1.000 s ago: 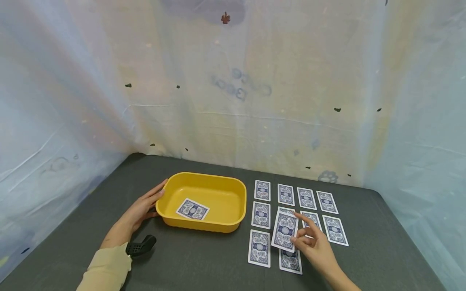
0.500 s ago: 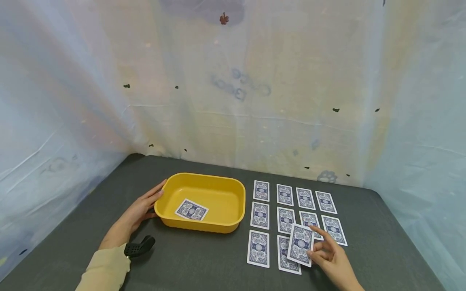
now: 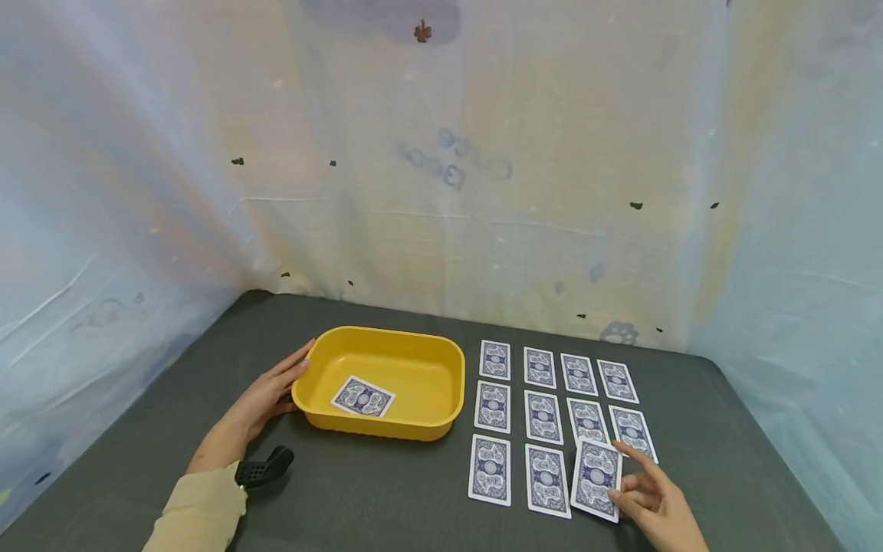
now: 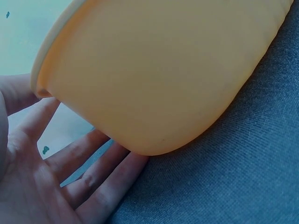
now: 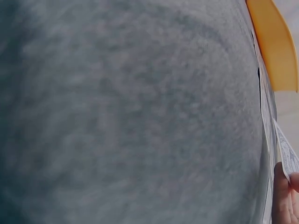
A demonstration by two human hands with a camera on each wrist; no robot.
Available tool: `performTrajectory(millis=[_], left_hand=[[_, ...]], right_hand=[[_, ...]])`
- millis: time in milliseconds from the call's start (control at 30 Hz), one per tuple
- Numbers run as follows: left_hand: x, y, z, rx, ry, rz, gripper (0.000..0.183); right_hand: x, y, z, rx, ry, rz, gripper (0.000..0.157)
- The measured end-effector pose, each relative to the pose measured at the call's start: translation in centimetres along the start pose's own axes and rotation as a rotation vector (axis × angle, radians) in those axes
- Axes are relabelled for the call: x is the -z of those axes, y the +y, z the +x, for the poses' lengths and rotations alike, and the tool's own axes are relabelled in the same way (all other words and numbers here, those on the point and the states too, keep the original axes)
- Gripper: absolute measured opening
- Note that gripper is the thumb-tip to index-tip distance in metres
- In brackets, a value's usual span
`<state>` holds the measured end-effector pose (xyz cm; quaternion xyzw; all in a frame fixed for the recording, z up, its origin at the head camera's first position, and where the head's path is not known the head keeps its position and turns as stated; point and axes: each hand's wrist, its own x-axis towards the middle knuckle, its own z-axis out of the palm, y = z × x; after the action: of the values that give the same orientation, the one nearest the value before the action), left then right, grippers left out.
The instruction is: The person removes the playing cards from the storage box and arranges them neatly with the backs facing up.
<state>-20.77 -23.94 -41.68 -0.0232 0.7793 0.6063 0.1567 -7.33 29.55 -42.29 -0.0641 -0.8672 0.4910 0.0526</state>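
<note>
A playing card (image 3: 597, 480), its blue patterned back up, is pinched at its right edge by my right hand (image 3: 655, 502). It sits at the near row's third place, its top edge overlapping the card (image 3: 588, 418) behind; whether it touches the table is unclear. Only the fingertips and a card corner (image 5: 287, 154) show in the right wrist view. My left hand (image 3: 265, 399) lies against the left end of a yellow tray (image 3: 386, 432), fingers extended along its wall (image 4: 140, 84). Inside the tray is one card (image 3: 363, 396), back up.
Several face-down cards (image 3: 492, 406) stand in rows right of the tray on the dark grey tabletop (image 3: 386, 498). A pale patterned sheet (image 3: 441, 230) hangs behind and at both sides. A black band device (image 3: 265, 467) is on the left wrist.
My right hand has carried its card rightward and nearer, from over the second column to the near row's third place. My left hand and the tray have stayed put.
</note>
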Motion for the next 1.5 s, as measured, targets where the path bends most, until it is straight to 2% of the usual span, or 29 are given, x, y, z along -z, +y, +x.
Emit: performTrajectory(millis=[233, 467, 733, 967, 1100, 1267, 1500], left_hand=[[0.0, 0.2, -0.3, -0.010, -0.001, -0.013, 0.070], [-0.2, 0.1, -0.2, 0.001, 0.016, 0.004, 0.071], [-0.2, -0.1, -0.2, -0.002, 0.020, -0.002, 0.070], [-0.3, 0.0, -0.1, 0.010, 0.026, 0.004, 0.068], [-0.2, 0.1, -0.2, 0.005, 0.017, 0.000, 0.068], [-0.1, 0.2, -0.1, 0.012, 0.019, 0.002, 0.068], [-0.3, 0.3, 0.1, 0.036, 0.039, 0.009, 0.068]], right_hand=[[0.7, 0.7, -0.1, -0.123, -0.045, -0.024, 0.070], [1.0, 1.1, -0.2, -0.111, -0.064, -0.067, 0.064], [1.3, 0.6, 0.4, -0.189, -0.149, -0.167, 0.063], [1.4, 0.4, 0.8, -0.125, -0.191, -0.283, 0.062], [1.6, 0.0, 0.9, -0.069, -0.189, -0.370, 0.049], [1.8, -0.5, 1.2, 0.056, -0.199, -0.459, 0.037], [1.9, -0.3, 1.7, 0.215, -0.198, -0.599, 0.035]])
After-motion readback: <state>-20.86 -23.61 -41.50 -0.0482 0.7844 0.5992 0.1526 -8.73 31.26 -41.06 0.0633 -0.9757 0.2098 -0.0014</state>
